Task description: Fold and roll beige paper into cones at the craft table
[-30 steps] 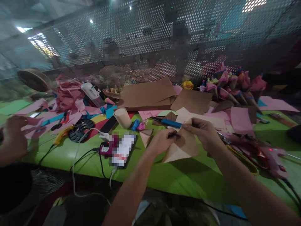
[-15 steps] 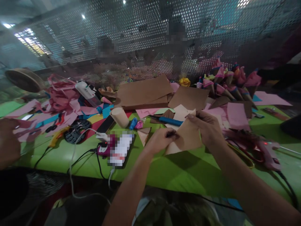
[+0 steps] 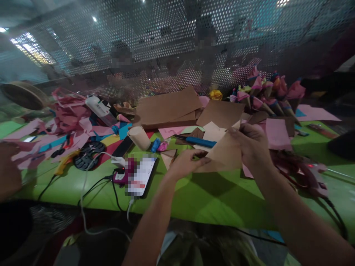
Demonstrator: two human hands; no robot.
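Observation:
A piece of tan paper (image 3: 226,153) is held above the green table (image 3: 216,205). My right hand (image 3: 253,145) pinches its upper right part between thumb and fingers. At the lower left edge my left hand (image 3: 187,162) grips the same sheet, thumb on the near side and fingertips partly hidden. Just behind the paper lies a blue cutter-like tool (image 3: 200,141). Left of it are small blue (image 3: 156,145) and pink twisted pieces (image 3: 163,146) and a tan paper roll (image 3: 139,137).
A phone (image 3: 142,177) and charging cables lie left of my hands. A pink glue gun (image 3: 313,177) rests at the right. Brown cardboard (image 3: 169,107) and paper flower cones (image 3: 266,96) stand behind. Another person's hand (image 3: 9,170) is at the far left.
The tan paper has tilted and its right side has risen slightly, with my right hand moving a little right. My left hand stays at the lower left edge. The view has shifted slightly.

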